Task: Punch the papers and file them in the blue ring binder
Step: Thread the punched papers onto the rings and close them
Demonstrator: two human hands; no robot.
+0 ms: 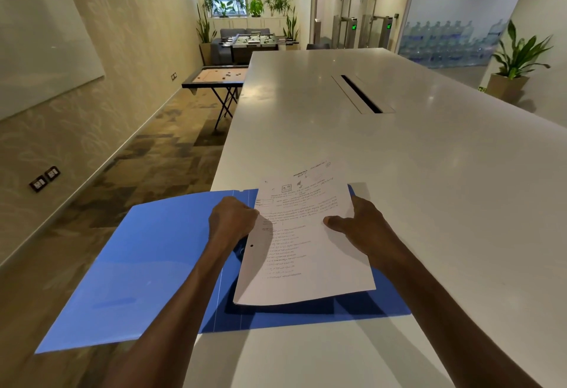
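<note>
The blue ring binder (pixel 138 265) lies open at the white table's near left corner, its left cover hanging out past the table edge. A stack of printed papers (pixel 306 252) is held tilted above the binder's right half; one punched hole shows near its left edge. My left hand (pixel 231 219) pinches the papers' left edge near the binder's spine. At the right edge, my right hand (pixel 359 225) holds the sheets with the thumb on top. The ring mechanism is mostly hidden under my left wrist and the papers.
The long white table (pixel 399 157) stretches ahead with a dark cable slot (pixel 360 93) in its middle. Left of the table is carpeted floor, a carrom board (pixel 214 76) on a stand, and a foosball table (pixel 254 41) further back. A potted plant (pixel 512 72) stands at far right.
</note>
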